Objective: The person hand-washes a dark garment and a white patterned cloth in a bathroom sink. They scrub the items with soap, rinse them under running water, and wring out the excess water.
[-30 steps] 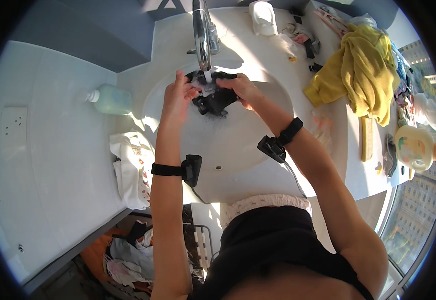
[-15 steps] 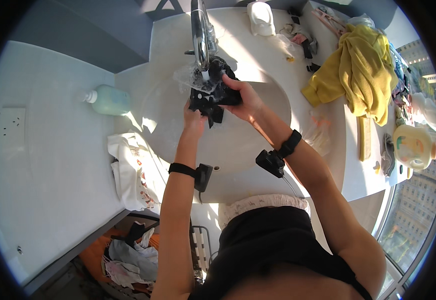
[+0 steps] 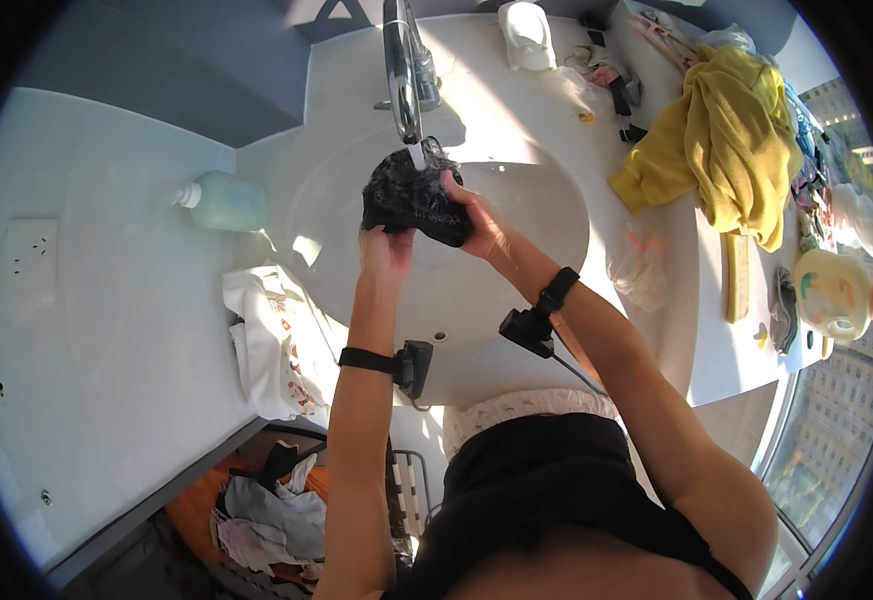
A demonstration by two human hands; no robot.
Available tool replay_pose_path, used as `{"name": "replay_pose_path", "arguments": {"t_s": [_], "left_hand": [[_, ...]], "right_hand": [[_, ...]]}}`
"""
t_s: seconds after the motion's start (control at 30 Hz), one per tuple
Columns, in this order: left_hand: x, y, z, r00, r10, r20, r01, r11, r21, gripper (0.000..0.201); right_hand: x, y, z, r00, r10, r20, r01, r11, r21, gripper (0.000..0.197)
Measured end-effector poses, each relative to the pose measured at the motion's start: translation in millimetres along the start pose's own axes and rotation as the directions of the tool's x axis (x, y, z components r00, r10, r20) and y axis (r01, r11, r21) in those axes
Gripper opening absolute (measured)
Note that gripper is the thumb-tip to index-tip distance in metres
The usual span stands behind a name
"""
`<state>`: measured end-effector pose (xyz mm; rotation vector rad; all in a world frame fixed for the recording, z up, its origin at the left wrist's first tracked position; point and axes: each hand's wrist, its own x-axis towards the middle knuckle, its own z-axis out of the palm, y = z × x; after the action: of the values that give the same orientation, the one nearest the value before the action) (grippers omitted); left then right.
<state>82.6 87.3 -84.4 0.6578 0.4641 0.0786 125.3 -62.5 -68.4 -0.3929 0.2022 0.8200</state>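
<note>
Over the white washbasin [image 3: 346, 290], a wet black cloth item [image 3: 411, 195] is held under the running chrome tap [image 3: 402, 80]. Its exact kind cannot be made out. Water strikes its upper side and splashes across it. My left hand [image 3: 387, 250] grips the near left edge, with the thumb showing and the other fingers hidden underneath. On the right side, my right hand [image 3: 478, 222] holds the item with its thumb on top. A black strap with a small device sits on each forearm.
A pale green bottle [image 3: 228, 202] and white printed fabric [image 3: 274, 340] lie left of the basin. To the right are a yellow garment [image 3: 731, 140], a yellow bar [image 3: 737, 278] and a cream jug [image 3: 829, 293]. Below left, a laundry basket [image 3: 196, 500] holds clothes.
The black item has been turned and spread into a broader, rounded shape under the water; its dangling strips no longer show. Both hands have shifted slightly toward me, still gripping it.
</note>
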Motion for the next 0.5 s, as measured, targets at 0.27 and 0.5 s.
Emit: {"name": "replay_pose_path", "arguments": {"t_s": [0.27,0.5], "left_hand": [[-21,45,25,0.984,-0.181,0.006,0.123,0.692,0.711,0.074],[-3,9,47,0.971,-0.085,0.224,-0.008,0.923,0.384,0.092]], "right_hand": [[-3,-23,11,0.889,-0.405,-0.212,0.153,0.702,-0.696,0.028],[-5,-17,31,0.928,-0.371,-0.040,0.218,0.627,-0.748,0.034]]}}
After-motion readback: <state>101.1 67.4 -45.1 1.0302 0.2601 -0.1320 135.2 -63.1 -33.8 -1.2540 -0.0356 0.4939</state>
